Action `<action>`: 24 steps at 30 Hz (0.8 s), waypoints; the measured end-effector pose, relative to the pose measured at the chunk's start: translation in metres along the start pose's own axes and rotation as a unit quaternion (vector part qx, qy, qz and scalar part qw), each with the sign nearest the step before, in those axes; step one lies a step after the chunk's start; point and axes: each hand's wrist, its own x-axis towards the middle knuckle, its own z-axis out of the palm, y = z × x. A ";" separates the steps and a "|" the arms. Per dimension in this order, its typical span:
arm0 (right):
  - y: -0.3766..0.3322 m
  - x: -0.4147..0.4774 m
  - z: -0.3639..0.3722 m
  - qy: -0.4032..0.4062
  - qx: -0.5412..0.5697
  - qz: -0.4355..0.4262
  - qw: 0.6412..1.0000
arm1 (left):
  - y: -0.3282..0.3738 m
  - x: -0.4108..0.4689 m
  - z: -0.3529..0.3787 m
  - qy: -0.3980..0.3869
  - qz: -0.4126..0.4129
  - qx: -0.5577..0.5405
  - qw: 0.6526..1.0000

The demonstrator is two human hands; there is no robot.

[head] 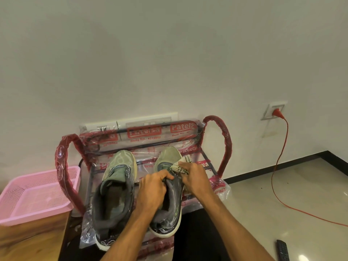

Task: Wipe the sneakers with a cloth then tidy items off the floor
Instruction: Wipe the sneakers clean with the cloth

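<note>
Two grey-green sneakers stand side by side, toes toward the wall, on a plastic-wrapped red rack (224, 147). The left sneaker (114, 187) lies untouched. My left hand (152, 189) grips the tongue and collar of the right sneaker (169, 213). My right hand (194, 178) holds a bunched white checked cloth (180, 165) against that sneaker's upper right side, near the laces. A black remote control (282, 250) lies on the floor at the lower right.
A pink mesh plastic basket (33, 193) sits on a wooden surface (28, 242) at the left. A red cable (278, 166) runs from a wall socket (275, 111) across the glossy tiled floor (273, 204). The white wall is right behind the rack.
</note>
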 end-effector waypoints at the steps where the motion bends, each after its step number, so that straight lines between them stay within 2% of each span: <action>1: 0.003 0.003 -0.001 0.007 -0.002 0.003 1.000 | 0.000 -0.001 0.000 0.002 0.003 0.004 1.000; 5: -0.002 0.013 -0.001 0.043 0.040 0.025 0.998 | -0.003 0.000 0.000 0.007 -0.019 -0.017 1.000; 9: -0.006 0.006 0.002 0.005 0.105 0.023 0.994 | -0.005 0.002 -0.001 0.005 -0.022 -0.025 0.999; 13: 0.001 0.008 -0.003 0.009 0.092 0.044 0.995 | -0.002 0.002 -0.002 0.000 -0.028 -0.028 0.999; 20: -0.012 -0.007 0.001 -0.035 -0.041 0.028 0.998 | -0.001 0.004 -0.005 0.001 -0.016 -0.020 1.000; 24: -0.012 -0.009 0.006 -0.023 -0.033 0.037 0.999 | 0.000 0.001 -0.006 0.007 0.012 -0.017 1.000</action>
